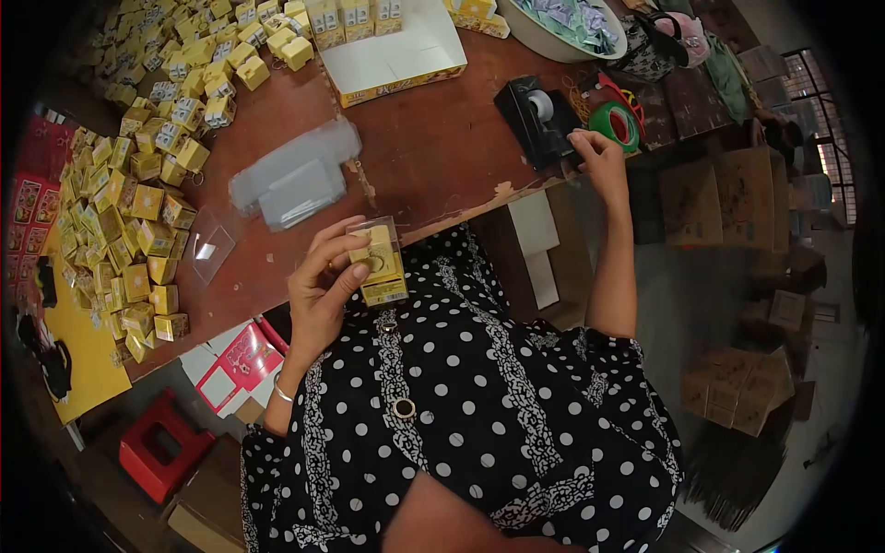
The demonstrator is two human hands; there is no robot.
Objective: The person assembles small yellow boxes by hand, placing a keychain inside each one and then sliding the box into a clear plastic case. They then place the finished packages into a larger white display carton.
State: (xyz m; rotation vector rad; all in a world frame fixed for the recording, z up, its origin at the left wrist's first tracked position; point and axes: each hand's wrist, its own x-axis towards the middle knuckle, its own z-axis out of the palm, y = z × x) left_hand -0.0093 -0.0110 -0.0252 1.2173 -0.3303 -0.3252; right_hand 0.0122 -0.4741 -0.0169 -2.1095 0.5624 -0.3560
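My left hand (324, 281) is wrapped round a small yellow box in a clear plastic case (380, 262), held upright in front of my chest. At the black tape dispenser (536, 120), my right hand (599, 157) has thumb and fingers pinched together by its front end; whatever they pinch is too small to make out. A roll of clear tape (540, 105) sits in the dispenser. Flat clear plastic sleeves (297, 180) lie stacked on the red-brown table (424, 157), with a single clear sheet (212, 247) to their left.
Many small yellow boxes (138, 240) are heaped at the left. An open white tray (396, 63) holds several packed boxes at the back. Green tape (613, 126) and red-handled scissors (619, 92) lie right of the dispenser. A white basin (572, 46) holds small packets.
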